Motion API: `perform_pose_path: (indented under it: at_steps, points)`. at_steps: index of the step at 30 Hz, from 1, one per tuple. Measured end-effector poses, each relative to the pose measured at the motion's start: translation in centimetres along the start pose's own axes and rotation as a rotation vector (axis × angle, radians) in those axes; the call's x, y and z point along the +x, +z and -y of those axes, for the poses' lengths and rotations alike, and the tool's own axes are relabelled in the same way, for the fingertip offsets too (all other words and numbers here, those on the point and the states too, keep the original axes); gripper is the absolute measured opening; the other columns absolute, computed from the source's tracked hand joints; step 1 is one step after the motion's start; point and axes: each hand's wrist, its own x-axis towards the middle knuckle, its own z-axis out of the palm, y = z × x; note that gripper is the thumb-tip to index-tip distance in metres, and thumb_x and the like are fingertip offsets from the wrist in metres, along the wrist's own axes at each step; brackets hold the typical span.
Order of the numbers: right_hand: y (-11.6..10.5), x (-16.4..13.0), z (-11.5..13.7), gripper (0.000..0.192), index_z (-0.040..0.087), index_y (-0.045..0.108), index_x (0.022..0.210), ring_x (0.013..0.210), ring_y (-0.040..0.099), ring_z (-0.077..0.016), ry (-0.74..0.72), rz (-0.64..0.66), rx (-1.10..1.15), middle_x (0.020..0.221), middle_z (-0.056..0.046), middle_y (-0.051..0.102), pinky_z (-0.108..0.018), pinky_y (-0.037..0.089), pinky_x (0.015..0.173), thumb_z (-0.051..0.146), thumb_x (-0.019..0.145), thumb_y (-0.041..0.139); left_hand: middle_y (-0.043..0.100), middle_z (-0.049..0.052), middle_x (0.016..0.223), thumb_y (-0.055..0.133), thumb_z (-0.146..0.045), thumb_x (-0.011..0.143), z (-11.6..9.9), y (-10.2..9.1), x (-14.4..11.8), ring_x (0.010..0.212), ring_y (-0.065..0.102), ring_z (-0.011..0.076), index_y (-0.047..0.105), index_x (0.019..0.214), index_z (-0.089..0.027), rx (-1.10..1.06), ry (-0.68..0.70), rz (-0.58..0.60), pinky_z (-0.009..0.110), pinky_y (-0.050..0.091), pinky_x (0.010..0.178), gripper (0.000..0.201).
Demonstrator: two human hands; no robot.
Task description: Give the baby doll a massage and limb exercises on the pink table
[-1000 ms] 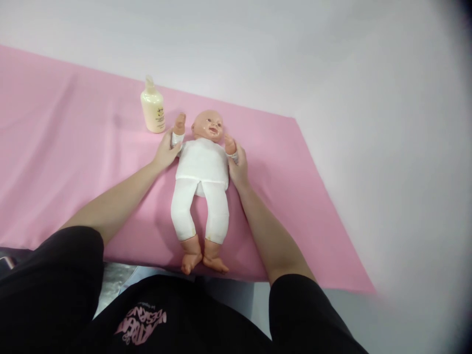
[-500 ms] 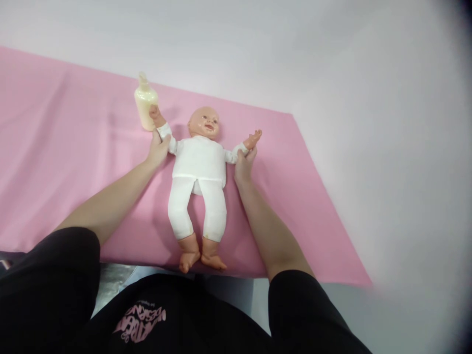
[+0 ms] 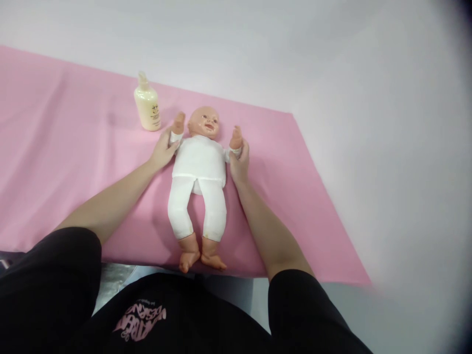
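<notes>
A baby doll (image 3: 199, 157) in a white top and white trousers lies on its back, its bare feet toward me. My left hand (image 3: 164, 149) is closed around the doll's forearm on the left, near the wrist. On the other side my right hand (image 3: 241, 161) grips the doll's other forearm by its white sleeve. Both doll arms are raised close to its body, with the doll's hands beside its head. Some of my fingers are hidden behind the sleeves.
A pink cloth (image 3: 287, 206) covers the table beneath the doll. To the left of the doll's head stands a cream-coloured pump bottle (image 3: 148, 108) with small dark print. The table's far and right edges border a pale floor or wall.
Both hands have moved inward, bringing the doll's arms from spread wide to near its body. The bottle's print, hidden before by the doll's hand, now shows.
</notes>
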Motion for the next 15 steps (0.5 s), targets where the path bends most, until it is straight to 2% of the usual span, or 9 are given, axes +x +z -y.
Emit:
perform_pose_path:
  at_steps: [3, 6, 8, 11, 15]
  points:
    - [0.2, -0.3, 0.9, 0.052, 0.028, 0.064, 0.139, 0.138, 0.063, -0.0276, -0.066, 0.137, -0.07, 0.142, -0.009, 0.071, -0.056, 0.045, 0.129, 0.024, 0.088, 0.062, 0.07, 0.016, 0.142, 0.063, -0.05, 0.098, -0.8, 0.0, 0.0, 0.135, 0.061, 0.0391, 0.064, 0.15, -0.021, 0.175, 0.069, 0.177, 0.061, 0.042, 0.125, 0.059]
    - [0.5, -0.2, 1.3, 0.053, 0.03, 0.069, 0.134, 0.135, 0.064, -0.0273, -0.136, 0.2, -0.116, 0.137, -0.007, 0.073, -0.054, 0.044, 0.13, 0.018, 0.084, 0.057, 0.07, 0.016, 0.144, 0.06, -0.041, 0.098, -1.1, 0.1, 0.1, 0.134, 0.061, 0.0395, 0.063, 0.152, -0.021, 0.234, 0.072, 0.217, 0.063, 0.04, 0.126, 0.058]
    - [0.5, -0.2, 1.4, 0.054, 0.03, 0.067, 0.136, 0.136, 0.063, -0.0272, -0.134, 0.199, -0.12, 0.139, -0.007, 0.072, -0.055, 0.044, 0.13, 0.018, 0.084, 0.057, 0.069, 0.016, 0.146, 0.061, -0.041, 0.098, -1.4, 0.0, 0.0, 0.137, 0.06, 0.0391, 0.061, 0.154, -0.021, 0.225, 0.064, 0.203, 0.063, 0.039, 0.127, 0.059]
    - [0.5, -0.3, 1.1, 0.052, 0.029, 0.062, 0.14, 0.14, 0.061, -0.0279, -0.085, 0.163, -0.094, 0.145, -0.009, 0.069, -0.056, 0.042, 0.131, 0.024, 0.088, 0.061, 0.066, 0.017, 0.15, 0.063, -0.05, 0.1, -1.5, -0.1, -0.2, 0.141, 0.059, 0.0381, 0.058, 0.154, -0.02, 0.137, 0.046, 0.15, 0.059, 0.039, 0.129, 0.062]
    - [0.4, -0.2, 0.0, 0.059, 0.027, 0.05, 0.15, 0.147, 0.056, -0.0291, 0.007, 0.03, -0.033, 0.156, -0.014, 0.059, -0.059, 0.04, 0.132, 0.039, 0.093, 0.064, 0.064, 0.017, 0.149, 0.064, -0.068, 0.1, 0.1, 0.0, -0.2, 0.144, 0.059, 0.0349, 0.054, 0.15, -0.022, -0.024, -0.054, -0.029, 0.055, 0.042, 0.129, 0.068]
